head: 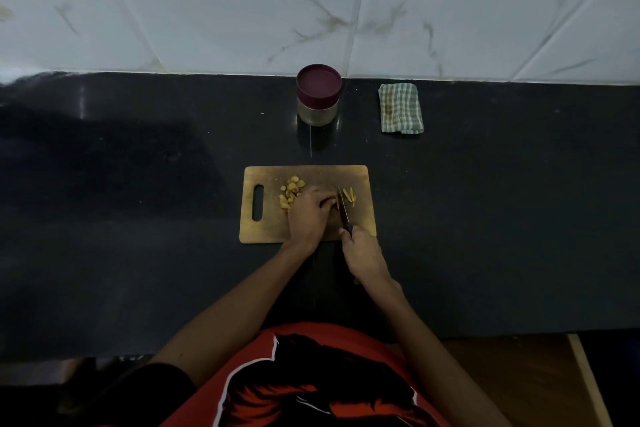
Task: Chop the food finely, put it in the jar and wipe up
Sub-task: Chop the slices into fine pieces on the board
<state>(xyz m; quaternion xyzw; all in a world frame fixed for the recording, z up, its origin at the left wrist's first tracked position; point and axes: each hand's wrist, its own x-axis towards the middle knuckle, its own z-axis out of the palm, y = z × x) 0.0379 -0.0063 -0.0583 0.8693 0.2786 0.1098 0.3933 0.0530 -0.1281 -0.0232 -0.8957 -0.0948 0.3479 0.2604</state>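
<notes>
Head view: the knife point(343, 206) is gripped by the right hand point(363, 251); yellow food point(291, 192) is pinned by the curled left hand point(309, 215) on the cutting board point(360, 222). The lidded jar point(318, 97) and folded cloth point(401, 108) are set near the counter's point(138, 218) back edge.

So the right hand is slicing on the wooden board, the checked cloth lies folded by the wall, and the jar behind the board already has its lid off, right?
Not quite: in the head view the jar has its maroon lid on. The right hand does hold the knife on the board, and the checked cloth lies folded by the wall.
</notes>
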